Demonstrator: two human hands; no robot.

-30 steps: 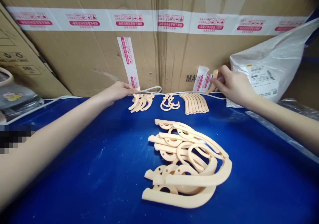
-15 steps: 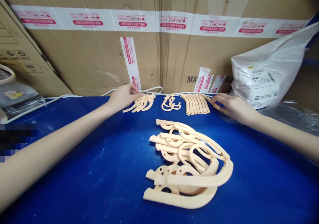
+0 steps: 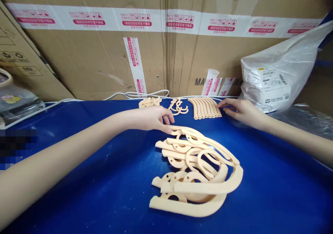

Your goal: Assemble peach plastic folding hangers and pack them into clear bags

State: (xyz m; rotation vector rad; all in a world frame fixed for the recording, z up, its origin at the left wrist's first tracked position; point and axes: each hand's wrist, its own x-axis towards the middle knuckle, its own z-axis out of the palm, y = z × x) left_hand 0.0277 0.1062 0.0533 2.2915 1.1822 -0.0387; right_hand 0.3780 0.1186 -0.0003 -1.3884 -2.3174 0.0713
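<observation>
A pile of cream plastic hanger pieces (image 3: 203, 189), curved arms with ring-shaped ends, lies on the blue table (image 3: 104, 178). My left hand (image 3: 152, 118) is at its far edge, fingers apart, the thumb touching or just over the end of the farthest piece. Farther back, a row of slim curved strips (image 3: 204, 108) lies side by side. My right hand (image 3: 240, 111) rests at the row's right end, its fingertips against the last strip and its thumb apart. Two small groups, cream curved pieces (image 3: 151, 102) and hook-shaped pieces (image 3: 179, 106), are left of the row; my left hand partly hides the first.
Large cardboard boxes (image 3: 104, 60) stand along the back edge, with a white cable (image 3: 111, 95) in front. A white plastic bag (image 3: 278, 70) with a label is at the back right, beside clear plastic film (image 3: 304, 121). A clear container (image 3: 18, 95) stands at far left.
My left hand has left the far-left group and come nearer and rightward to the pile. The strip under my right hand now lies against the row, and those fingers have loosened.
</observation>
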